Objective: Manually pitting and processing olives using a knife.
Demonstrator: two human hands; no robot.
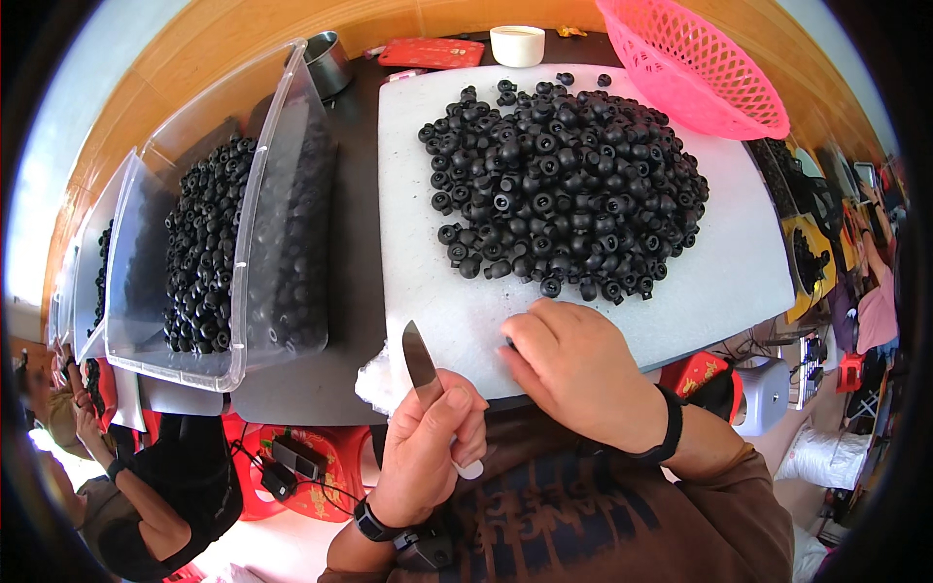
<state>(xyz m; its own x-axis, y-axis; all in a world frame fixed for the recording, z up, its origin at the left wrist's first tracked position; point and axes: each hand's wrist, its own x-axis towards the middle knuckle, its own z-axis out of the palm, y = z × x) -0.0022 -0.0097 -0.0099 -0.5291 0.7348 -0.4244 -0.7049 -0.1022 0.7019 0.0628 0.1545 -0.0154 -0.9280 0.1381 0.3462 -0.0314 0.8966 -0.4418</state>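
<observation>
My left hand (pixel 428 452) is closed round the handle of a knife (pixel 419 355), its blade pointing up and away from me near the front edge of a white foam sheet (pixel 442 325). Over that sheet's front edge, my right hand (pixel 583 364) pinches a small black piece (pixel 510 342), mostly covered by the fingers. Beyond both hands lies a big heap of small round black plastic parts (pixel 573 185), many with a hole in them. A crumpled bit of clear plastic (pixel 377 379) sits left of the knife.
Clear plastic tubs (pixel 238 377) of black parts stand at left. Along the back are a metal cup (pixel 328 66), a red flat case (pixel 431 52) and a white bowl (pixel 517 46). A pink basket (pixel 768 121) leans at the back right. Another person (pixel 146 515) sits at lower left.
</observation>
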